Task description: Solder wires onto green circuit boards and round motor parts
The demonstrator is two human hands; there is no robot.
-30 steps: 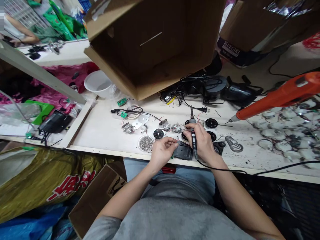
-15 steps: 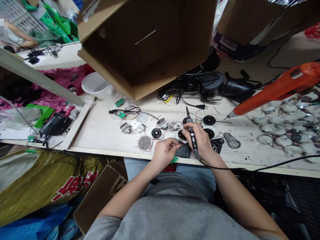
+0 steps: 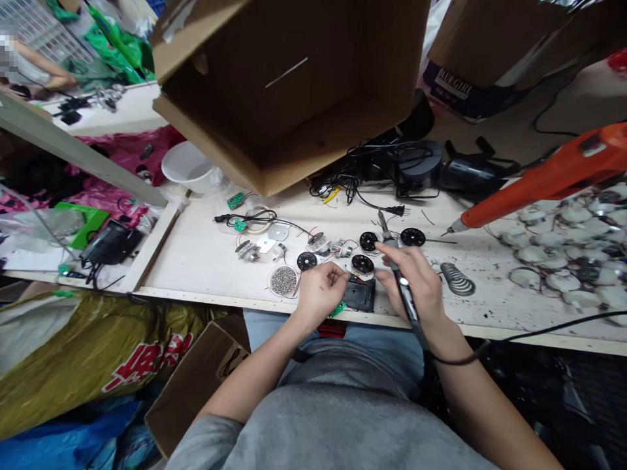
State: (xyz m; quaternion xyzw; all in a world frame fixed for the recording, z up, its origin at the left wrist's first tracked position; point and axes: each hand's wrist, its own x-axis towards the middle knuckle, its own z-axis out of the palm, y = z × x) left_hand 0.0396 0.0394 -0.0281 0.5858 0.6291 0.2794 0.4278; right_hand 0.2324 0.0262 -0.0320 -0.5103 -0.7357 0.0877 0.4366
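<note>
My right hand (image 3: 414,284) is closed round a black soldering iron (image 3: 398,264) whose tip points up and left towards the black discs (image 3: 368,241). My left hand (image 3: 321,292) is curled, its fingers pinching thin wires beside a black plastic housing (image 3: 360,294) at the bench's front edge. A small green circuit board (image 3: 337,309) peeks out under that hand. A round dish of small metal balls (image 3: 283,279) lies just left of my left hand.
A large open cardboard box (image 3: 289,85) hangs over the back of the bench. An orange tool (image 3: 543,179) lies at the right above a pile of white round parts (image 3: 563,254). Solder coil (image 3: 456,279), tangled black cables (image 3: 392,170), a white bowl (image 3: 189,166). Another person's arm (image 3: 49,72) shows far left.
My right hand has shifted right with the soldering iron, uncovering the black housing and tilting the iron's tip up-left. My left hand stays by the housing, fingers still pinched.
</note>
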